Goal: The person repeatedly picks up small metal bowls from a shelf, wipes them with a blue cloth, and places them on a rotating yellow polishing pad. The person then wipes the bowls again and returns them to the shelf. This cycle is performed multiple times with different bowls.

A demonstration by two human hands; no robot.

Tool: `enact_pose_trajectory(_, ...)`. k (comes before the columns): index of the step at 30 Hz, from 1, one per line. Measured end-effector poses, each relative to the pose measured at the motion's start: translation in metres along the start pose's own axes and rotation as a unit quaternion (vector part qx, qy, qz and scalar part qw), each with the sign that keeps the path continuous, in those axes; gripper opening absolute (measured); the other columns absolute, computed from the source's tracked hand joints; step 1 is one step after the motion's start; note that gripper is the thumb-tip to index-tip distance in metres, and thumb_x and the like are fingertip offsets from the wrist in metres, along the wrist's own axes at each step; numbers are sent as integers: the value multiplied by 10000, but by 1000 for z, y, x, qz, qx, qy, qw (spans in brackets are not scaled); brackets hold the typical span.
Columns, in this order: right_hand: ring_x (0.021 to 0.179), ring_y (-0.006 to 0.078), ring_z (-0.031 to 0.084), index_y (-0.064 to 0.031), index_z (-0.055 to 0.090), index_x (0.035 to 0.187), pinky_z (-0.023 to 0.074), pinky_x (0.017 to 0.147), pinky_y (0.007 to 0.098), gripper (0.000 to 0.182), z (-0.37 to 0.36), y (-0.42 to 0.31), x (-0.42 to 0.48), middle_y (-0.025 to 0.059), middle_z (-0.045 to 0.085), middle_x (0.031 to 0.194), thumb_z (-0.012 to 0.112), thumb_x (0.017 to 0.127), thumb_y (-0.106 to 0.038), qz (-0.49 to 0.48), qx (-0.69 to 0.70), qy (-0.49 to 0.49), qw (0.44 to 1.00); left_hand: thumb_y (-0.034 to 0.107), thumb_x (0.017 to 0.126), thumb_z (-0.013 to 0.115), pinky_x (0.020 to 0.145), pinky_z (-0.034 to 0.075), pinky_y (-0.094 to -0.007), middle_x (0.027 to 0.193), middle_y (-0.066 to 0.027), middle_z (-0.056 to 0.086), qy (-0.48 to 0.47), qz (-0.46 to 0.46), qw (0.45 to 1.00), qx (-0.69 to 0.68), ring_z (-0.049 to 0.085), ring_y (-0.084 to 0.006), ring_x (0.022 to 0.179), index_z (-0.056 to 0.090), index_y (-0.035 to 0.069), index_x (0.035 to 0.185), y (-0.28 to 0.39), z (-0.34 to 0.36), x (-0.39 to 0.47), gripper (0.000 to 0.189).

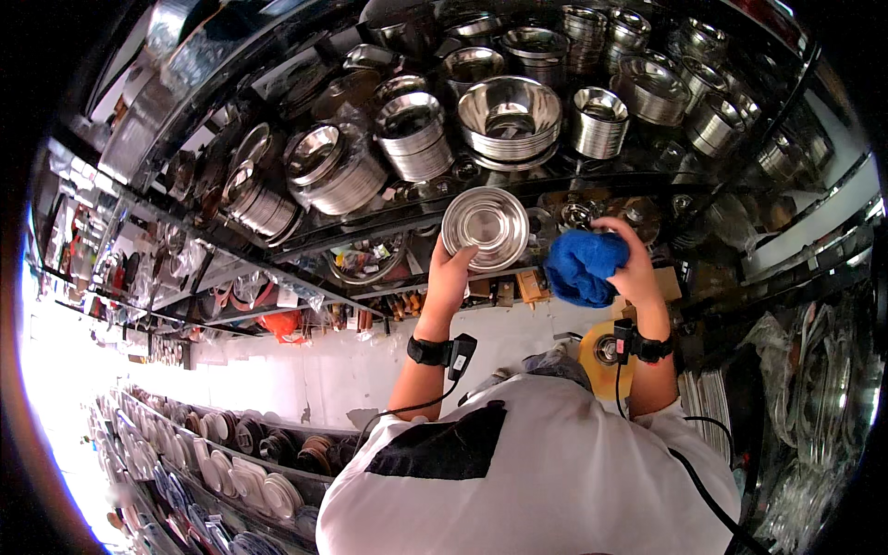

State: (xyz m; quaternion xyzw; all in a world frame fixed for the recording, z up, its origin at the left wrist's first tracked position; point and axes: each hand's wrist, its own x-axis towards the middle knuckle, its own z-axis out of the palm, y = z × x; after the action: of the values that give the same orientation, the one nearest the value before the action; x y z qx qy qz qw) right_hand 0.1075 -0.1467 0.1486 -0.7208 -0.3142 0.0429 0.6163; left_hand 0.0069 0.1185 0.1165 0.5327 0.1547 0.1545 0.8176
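Observation:
In my left hand is a shiny stainless steel bowl, held by its near rim with the thumb over the inside and its open side facing up at me. My right hand grips a bunched blue cloth, a short way to the right of the bowl and apart from it. Beyond both hands, a stack of wide steel bowls stands on the upper shelf. To its right rises a stack of small steel cups or bowls.
More steel stacks crowd the shelf, whose dark front edge runs just beyond my hands. A lower shelf holds a round tray of small packets. Below right is a yellow stool with a steel item on it. Plate racks stand behind me at left.

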Motion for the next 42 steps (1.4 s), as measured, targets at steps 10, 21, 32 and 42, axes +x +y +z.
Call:
enact_pose_trajectory(10,1009,146,538,-147,338,1401,410,911,305,821,-57,27,36,72,518,1256,707,679,-17,48,108,-95,988,50,875,551,816,455,-263,1141,-101,505,-77,64,994,53,515,-138,995,339,27,1231,-9,131,72,415)
enact_pose_trajectory(21,844,111,564,-149,220,1445,431,809,267,903,-104,43,85,25,610,896,730,704,-66,5,117,-31,993,106,926,491,705,498,-246,1067,-83,559,-38,71,996,26,564,-119,886,382,32,1213,4,207,118,316)
enact_pose_trajectory(32,1158,168,474,-69,255,1421,385,968,316,878,-115,64,132,102,381,1390,724,683,-1,-23,152,-17,988,100,895,539,854,433,-274,1135,-149,549,-27,158,984,82,528,-171,1004,407,-95,1212,-11,225,182,394)
enact_pose_trajectory(42,1081,147,516,-103,295,1415,396,943,296,914,-117,71,149,75,442,1343,703,620,91,30,175,-35,984,75,805,617,872,433,-299,1106,-203,571,31,260,943,204,560,-220,1012,421,-103,1194,-22,230,207,470)
